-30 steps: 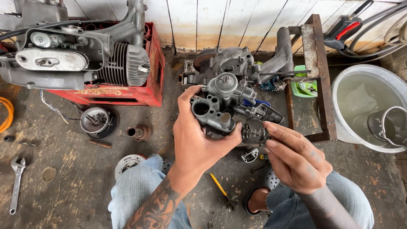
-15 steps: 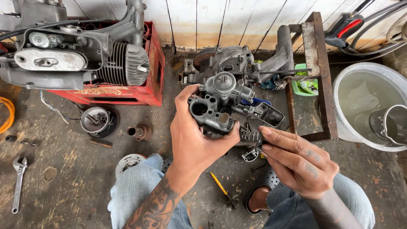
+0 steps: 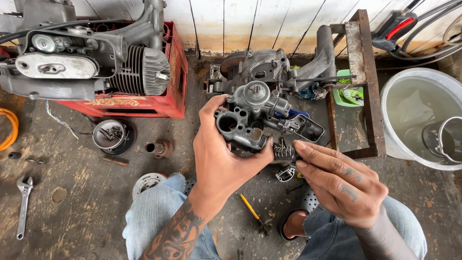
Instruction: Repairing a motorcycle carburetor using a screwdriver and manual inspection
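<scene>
My left hand [image 3: 222, 161] grips a grey metal carburettor body [image 3: 250, 115] from below, holding it up over the floor between my knees. My right hand [image 3: 339, 182] lies just right of it, fingers stretched out flat, with the fingertips against a small coiled spring [image 3: 284, 151] at the carburettor's lower right side. Whether the fingers pinch the spring or only touch it is hidden. Behind the carburettor sits a grey engine block [image 3: 269, 67] on the floor.
Another engine [image 3: 82, 62] rests on a red crate [image 3: 159, 103] at the left. A white bucket of water [image 3: 409, 115] with a metal pot stands at the right, beside a rusty metal frame [image 3: 361, 62]. A wrench [image 3: 23, 204], a round lid with small parts [image 3: 109, 135] and a yellow-handled brush [image 3: 252, 212] lie on the floor.
My right hand has slid down and left, flattening its fingers against the spring. The carburettor in my left hand has barely shifted.
</scene>
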